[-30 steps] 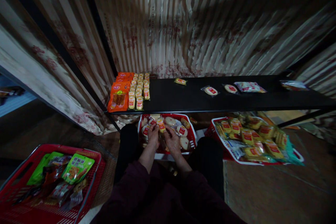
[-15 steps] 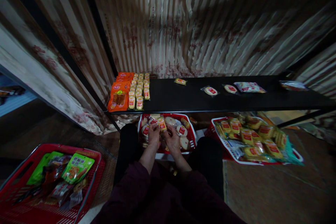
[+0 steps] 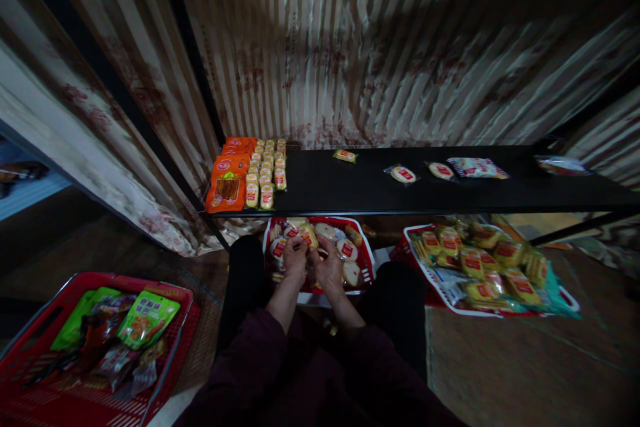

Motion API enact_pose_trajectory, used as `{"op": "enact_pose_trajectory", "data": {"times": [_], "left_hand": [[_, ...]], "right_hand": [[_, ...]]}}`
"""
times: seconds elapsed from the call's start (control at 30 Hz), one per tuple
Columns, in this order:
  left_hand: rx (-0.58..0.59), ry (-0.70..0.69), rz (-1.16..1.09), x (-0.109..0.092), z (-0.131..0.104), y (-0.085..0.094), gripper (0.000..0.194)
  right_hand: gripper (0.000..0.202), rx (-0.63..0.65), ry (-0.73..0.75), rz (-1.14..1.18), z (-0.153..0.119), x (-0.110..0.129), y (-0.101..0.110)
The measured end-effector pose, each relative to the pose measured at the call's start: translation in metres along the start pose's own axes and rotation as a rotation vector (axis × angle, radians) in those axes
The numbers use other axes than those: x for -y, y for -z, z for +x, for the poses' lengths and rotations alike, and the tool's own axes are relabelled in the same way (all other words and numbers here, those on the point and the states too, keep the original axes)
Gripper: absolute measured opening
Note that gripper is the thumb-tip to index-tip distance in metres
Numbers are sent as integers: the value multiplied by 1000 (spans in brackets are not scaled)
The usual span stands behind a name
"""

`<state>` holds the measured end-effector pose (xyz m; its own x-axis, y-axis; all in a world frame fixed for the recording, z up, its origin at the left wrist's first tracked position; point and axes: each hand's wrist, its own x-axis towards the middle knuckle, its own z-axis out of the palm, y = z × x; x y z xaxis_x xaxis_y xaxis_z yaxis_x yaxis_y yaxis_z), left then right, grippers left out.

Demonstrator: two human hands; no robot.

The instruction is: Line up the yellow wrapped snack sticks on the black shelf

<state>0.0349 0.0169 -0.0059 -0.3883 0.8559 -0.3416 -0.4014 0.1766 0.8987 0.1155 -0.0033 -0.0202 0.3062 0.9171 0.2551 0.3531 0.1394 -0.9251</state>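
Both hands are over a red basket (image 3: 369,265) of wrapped round biscuits (image 3: 347,249) between my knees. A small yellow snack packet (image 3: 309,235) with a red label is held between my left hand (image 3: 295,260) and my right hand (image 3: 327,267). My left fingers are closed on its left side, and the right fingers grip its lower right. Just beyond, on the black shelf (image 3: 320,183), small yellow packets (image 3: 267,170) stand in rows beside orange snack bags (image 3: 227,180).
A single yellow packet (image 3: 345,156), round wrapped biscuits (image 3: 403,175) and a white bag (image 3: 477,167) lie along the shelf. To the right sits a basket of yellow packets (image 3: 473,261). A red basket (image 3: 173,293) with green pouches (image 3: 147,320) stands at the left.
The view has shifted very slightly. My hands stay over the basket with the yellow packet between them, and the fingers have moved only a little.
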Motion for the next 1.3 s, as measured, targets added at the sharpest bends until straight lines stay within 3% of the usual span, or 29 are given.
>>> {"op": "enact_pose_trajectory", "data": {"times": [0.33, 0.53, 0.9, 1.13, 1.3], "left_hand": [[53, 96, -81, -1, -2, -2, 8], [45, 131, -150, -8, -9, -2, 19], [73, 254, -249, -5, -6, 1, 21], [26, 474, -361, -4, -2, 2, 12], [-26, 497, -414, -4, -4, 1, 12]], "right_hand": [[40, 41, 142, -112, -1, 12, 0], [42, 59, 197, -143, -2, 14, -2], [55, 116, 183, -72, -5, 14, 0], [48, 67, 119, -38, -4, 7, -1], [44, 58, 132, -50, -4, 6, -1]]}}
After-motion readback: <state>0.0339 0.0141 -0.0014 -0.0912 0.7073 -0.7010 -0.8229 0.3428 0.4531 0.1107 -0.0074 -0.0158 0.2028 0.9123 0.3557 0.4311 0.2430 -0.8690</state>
